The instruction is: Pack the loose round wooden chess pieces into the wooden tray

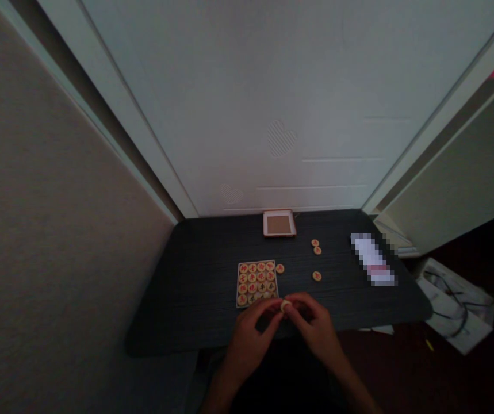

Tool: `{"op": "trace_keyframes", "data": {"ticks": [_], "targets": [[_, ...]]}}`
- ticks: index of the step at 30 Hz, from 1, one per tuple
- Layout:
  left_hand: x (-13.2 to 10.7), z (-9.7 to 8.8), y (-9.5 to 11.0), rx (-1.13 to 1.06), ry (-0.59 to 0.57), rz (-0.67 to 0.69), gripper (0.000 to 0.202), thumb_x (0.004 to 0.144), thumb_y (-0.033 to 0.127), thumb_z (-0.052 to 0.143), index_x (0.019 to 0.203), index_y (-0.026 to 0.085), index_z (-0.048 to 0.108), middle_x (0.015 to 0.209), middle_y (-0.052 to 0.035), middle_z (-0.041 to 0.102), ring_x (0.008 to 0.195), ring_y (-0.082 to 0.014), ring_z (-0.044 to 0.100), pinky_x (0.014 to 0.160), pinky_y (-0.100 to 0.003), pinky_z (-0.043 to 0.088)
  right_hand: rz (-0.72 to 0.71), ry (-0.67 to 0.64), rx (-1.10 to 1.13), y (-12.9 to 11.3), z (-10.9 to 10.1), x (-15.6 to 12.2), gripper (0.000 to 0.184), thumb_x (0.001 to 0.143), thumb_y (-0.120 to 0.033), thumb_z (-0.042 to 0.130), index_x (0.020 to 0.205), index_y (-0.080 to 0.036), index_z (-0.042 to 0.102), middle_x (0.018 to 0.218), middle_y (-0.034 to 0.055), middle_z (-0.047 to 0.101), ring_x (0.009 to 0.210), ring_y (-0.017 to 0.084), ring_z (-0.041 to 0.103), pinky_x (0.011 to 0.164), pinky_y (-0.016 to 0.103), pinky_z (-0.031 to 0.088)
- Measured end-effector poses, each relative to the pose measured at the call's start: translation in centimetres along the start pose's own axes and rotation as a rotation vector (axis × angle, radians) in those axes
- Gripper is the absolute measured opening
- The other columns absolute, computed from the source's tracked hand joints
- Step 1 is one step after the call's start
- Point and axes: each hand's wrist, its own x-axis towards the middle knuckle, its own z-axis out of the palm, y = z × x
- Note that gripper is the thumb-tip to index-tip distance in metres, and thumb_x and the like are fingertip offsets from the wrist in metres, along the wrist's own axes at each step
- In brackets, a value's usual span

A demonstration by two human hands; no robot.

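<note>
Between my two hands, just off the near right corner of the box, is a round xiangqi piece [286,306]. My left hand [253,328] pinches it from the left with thumb and fingertips. From the right, my right hand [312,321] is closed on the same piece; its marking cannot be made out. The shallow box [237,286] holds rows of wooden pieces with red and dark characters, and my left fingers cover part of its nearest row. One loose piece [280,268] touches or nearly touches the box's right side. Another loose piece [317,276] lies farther right.
Two loose pieces [316,247] lie together toward the back right. A shallow box lid [279,225] rests at the table's back edge against the white panel [247,115]. A blurred-out pale object [371,260] is on the right of the dark table [186,287]. A white bag [456,305] with cables stands beyond.
</note>
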Motion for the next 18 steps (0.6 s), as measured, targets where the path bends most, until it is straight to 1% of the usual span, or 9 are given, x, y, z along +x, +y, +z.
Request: {"op": "trace_keyframes", "data": {"ticks": [3, 7, 10, 12, 18], "targets": [[0.08, 0.10, -0.09, 0.002, -0.013, 0.005, 0.020, 0.093, 0.030, 0.065, 0.112, 0.028, 0.072, 0.105, -0.0018, 0.077, 0.094, -0.0197, 0.072, 0.089, -0.034, 0.057, 0.043, -0.002, 0.047, -0.01, 0.06, 0.01, 0.026, 0.091, -0.044, 0.068, 0.105, -0.023, 0.073, 0.095, 0.0051, 0.076, 0.087, 0.022, 0.072, 0.080, 0.032, 0.057], [0.19, 0.16, -0.08, 0.000, -0.010, 0.016, 0.019, 0.094, 0.029, 0.064, 0.111, 0.029, 0.072, 0.107, -0.0016, 0.077, 0.096, -0.0196, 0.071, 0.090, -0.034, 0.056, 0.030, -0.010, 0.059, -0.36, -0.03, -0.02, 0.027, 0.094, -0.044, 0.064, 0.106, -0.023, 0.074, 0.097, 0.0056, 0.076, 0.085, 0.022, 0.073, 0.079, 0.032, 0.059], [0.17, 0.13, 0.03, -0.001, -0.012, 0.012, 0.019, 0.095, 0.030, 0.063, 0.112, 0.030, 0.072, 0.108, -0.0009, 0.076, 0.097, -0.0192, 0.071, 0.091, -0.033, 0.056, 0.017, -0.013, 0.057, -0.60, -0.16, -0.07, 0.027, 0.095, -0.043, 0.062, 0.108, -0.023, 0.074, 0.101, 0.0062, 0.076, 0.090, 0.022, 0.073, 0.080, 0.032, 0.059], [0.15, 0.09, 0.08, 0.000, -0.008, 0.015, 0.019, 0.094, 0.029, 0.064, 0.112, 0.031, 0.071, 0.107, -0.0003, 0.076, 0.097, -0.0188, 0.071, 0.091, -0.033, 0.055, 0.016, -0.021, 0.064, -0.67, -0.18, -0.10, 0.026, 0.095, -0.042, 0.063, 0.109, -0.024, 0.073, 0.104, 0.0064, 0.076, 0.093, 0.023, 0.073, 0.082, 0.032, 0.059], [0.22, 0.24, -0.02, 0.002, 0.027, 0.011, 0.019, 0.094, 0.028, 0.063, 0.112, 0.030, 0.071, 0.108, -0.0007, 0.076, 0.096, -0.0189, 0.071, 0.089, -0.032, 0.056, -0.002, -0.044, 0.072, -0.56, 0.11, -0.17, 0.025, 0.092, -0.037, 0.068, 0.114, -0.025, 0.071, 0.102, 0.0053, 0.075, 0.091, 0.021, 0.073, 0.085, 0.033, 0.058]]}}
